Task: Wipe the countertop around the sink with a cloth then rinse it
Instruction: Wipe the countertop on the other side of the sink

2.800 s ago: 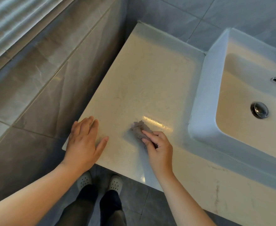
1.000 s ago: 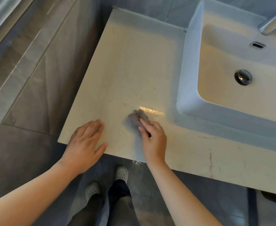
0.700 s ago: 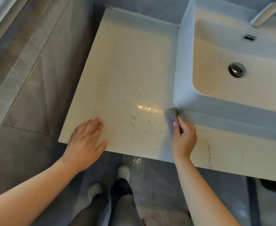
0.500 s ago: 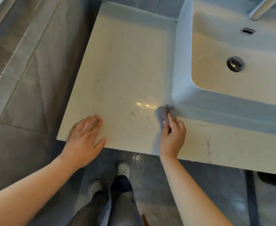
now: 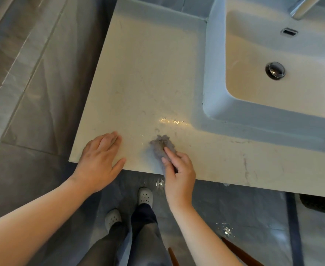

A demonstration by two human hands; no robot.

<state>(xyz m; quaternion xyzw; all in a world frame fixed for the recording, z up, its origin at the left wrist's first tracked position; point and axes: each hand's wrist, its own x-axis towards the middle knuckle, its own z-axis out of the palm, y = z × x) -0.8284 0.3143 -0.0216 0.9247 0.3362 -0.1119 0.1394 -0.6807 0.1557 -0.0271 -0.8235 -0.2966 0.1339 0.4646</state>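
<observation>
Pressing cloth (image 5: 161, 145) on countertop (image 5: 148, 73), right hand (image 5: 180, 169) covering part, faucet (image 5: 303, 6) cropped

Pale stone worktop (image 5: 148, 73), faint veins, dark streaks (image 5: 245, 166) near front right; white sink (image 5: 213, 77) sits on right part; wet gleam (image 5: 172, 120) near sink's front corner; crumpled grey cloth (image 5: 160, 145) lies near front edge, right grip (image 5: 179, 169) holding it down; left grip (image 5: 98, 160) flat at front left corner.

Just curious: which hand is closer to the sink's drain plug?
Right. The right hand, holding the cloth, is in front and left of the drain plug; the left hand rests flat farther left.
</observation>
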